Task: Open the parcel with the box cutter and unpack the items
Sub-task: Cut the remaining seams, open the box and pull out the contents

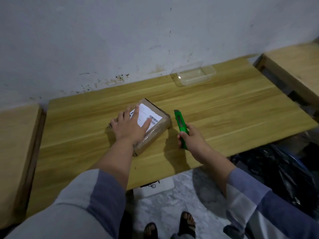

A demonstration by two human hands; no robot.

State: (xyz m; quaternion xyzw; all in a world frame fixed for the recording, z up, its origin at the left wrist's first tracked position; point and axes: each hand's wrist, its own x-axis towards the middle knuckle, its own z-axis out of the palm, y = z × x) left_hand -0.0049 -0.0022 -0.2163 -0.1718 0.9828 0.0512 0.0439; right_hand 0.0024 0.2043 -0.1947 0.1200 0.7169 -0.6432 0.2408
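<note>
A small brown cardboard parcel (155, 133) with a white shipping label and clear tape lies closed on the wooden table (224, 107). My left hand (129, 126) rests flat on top of the parcel, fingers spread over the label. My right hand (191, 137) grips a green box cutter (180, 125) just right of the parcel, its tip pointing away from me. No blade shows clearly at the tip. The cutter is apart from the parcel.
A clear plastic container (195, 75) sits at the back of the table against the stained wall. Other wooden tables (15, 135) flank left and right. Black plastic bags (279, 171) lie on the floor at right; a white box (155, 187) sits under the table's front edge.
</note>
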